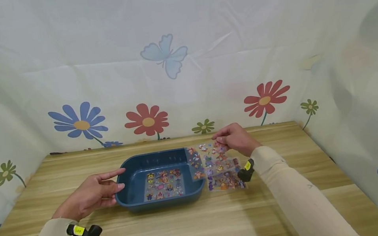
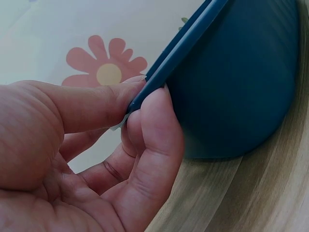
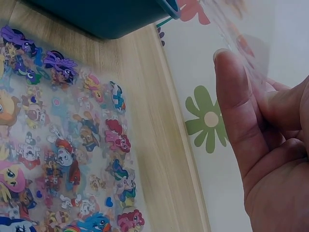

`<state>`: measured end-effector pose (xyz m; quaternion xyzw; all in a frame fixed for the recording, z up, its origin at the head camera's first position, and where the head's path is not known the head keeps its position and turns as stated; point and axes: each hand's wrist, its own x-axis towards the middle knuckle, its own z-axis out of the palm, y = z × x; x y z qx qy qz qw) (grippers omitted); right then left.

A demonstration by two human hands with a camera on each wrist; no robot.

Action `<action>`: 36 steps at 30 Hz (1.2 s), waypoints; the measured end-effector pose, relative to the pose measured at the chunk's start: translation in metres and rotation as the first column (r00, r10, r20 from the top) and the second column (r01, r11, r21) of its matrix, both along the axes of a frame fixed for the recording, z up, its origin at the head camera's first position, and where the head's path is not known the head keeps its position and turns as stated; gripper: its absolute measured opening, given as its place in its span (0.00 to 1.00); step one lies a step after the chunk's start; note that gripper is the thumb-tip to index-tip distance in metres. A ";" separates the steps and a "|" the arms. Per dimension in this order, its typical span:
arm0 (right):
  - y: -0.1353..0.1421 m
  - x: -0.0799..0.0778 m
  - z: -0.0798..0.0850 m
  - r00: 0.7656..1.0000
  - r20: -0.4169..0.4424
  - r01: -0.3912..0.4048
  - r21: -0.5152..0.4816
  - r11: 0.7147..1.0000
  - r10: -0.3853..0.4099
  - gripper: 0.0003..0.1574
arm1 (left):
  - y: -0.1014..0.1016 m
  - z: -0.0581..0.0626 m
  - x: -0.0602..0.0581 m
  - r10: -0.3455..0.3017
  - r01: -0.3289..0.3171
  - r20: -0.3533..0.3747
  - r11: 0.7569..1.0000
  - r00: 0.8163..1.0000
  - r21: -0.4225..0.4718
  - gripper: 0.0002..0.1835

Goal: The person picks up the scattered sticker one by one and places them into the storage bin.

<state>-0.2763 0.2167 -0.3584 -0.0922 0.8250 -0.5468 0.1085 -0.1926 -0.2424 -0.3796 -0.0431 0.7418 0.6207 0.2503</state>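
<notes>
A dark blue plastic tub stands on the wooden table, with a clear sticker sheet lying on its floor. My left hand pinches the tub's left rim between thumb and fingers, as the left wrist view shows up close. At the tub's right end, my right hand pinches the edge of another transparent sticker sheet, which overlaps the tub's right rim. Below that hand, more cartoon sticker sheets lie on the table beside the tub, seemingly stacked.
The wooden table reaches back to a hanging cloth printed with flowers and a butterfly. More of this cloth encloses the left and right sides. Each wrist carries a small black camera on a band.
</notes>
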 end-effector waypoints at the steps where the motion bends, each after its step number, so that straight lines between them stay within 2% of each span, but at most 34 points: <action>1: 0.000 0.000 0.000 1.000 -0.001 -0.004 0.000 1.000 0.004 0.17 | 0.000 0.000 0.000 -0.001 0.001 -0.001 1.000 1.000 0.001 0.44; 10: -0.003 0.001 0.000 1.000 -0.008 -0.012 0.002 1.000 0.012 0.15 | 0.001 0.000 0.000 0.002 -0.002 -0.002 1.000 1.000 -0.001 0.43; 25: -0.008 0.002 -0.002 0.999 -0.002 -0.033 -0.053 0.998 0.033 0.15 | 0.000 0.000 0.000 0.002 -0.002 -0.003 1.000 1.000 -0.005 0.43; 36: -0.015 0.001 -0.003 1.000 0.022 -0.020 -0.057 0.998 0.021 0.15 | -0.001 -0.001 0.000 -0.007 0.007 -0.014 1.000 1.000 -0.009 0.43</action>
